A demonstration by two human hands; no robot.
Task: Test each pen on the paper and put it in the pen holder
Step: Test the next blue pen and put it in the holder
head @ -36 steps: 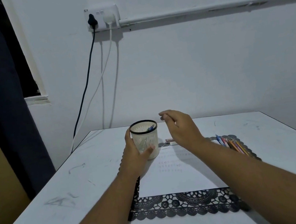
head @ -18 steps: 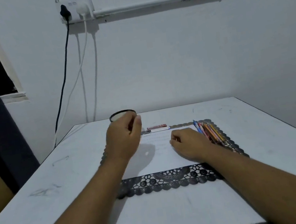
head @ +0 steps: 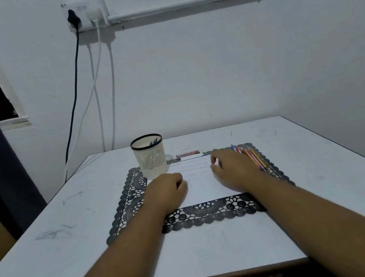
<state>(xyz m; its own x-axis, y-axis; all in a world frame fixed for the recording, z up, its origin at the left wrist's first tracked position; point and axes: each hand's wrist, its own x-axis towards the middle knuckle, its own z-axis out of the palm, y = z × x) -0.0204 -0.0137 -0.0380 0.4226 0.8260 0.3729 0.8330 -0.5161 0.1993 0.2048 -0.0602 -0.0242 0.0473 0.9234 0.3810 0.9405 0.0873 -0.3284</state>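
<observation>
1. The right hand (head: 233, 168) lies on the paper (head: 203, 183), fingers (head: 214, 162) bent toward its far edge. Something pale shows at the fingertips; whether they pinch a pen or hold nothing I cannot tell.
2. The left hand (head: 165, 191) rests on the paper's left part with its fingers (head: 179, 181) curled in; no object shows in it.
3. Just right of the right-hand fingers, a bundle of pens (head: 251, 156) lies on the black mat (head: 211, 212), touching or nearly touching the hand. These look untested, so most of the task seems left.
4. Just beyond the left-hand fingers stands the holder (head: 150, 157), upright on the mat's far left corner. Blue tips show above its rim, so at least one pen seems already placed.
5. Beyond both hands' fingers, faint rows of marks on the paper suggest some testing is done.
6. Past the paper's far edge lies a small red-and-white box (head: 188, 154) on the counter (head: 322, 164).
7. Judged next: take a pen from the bundle, scribble, drop it in the holder.
</observation>
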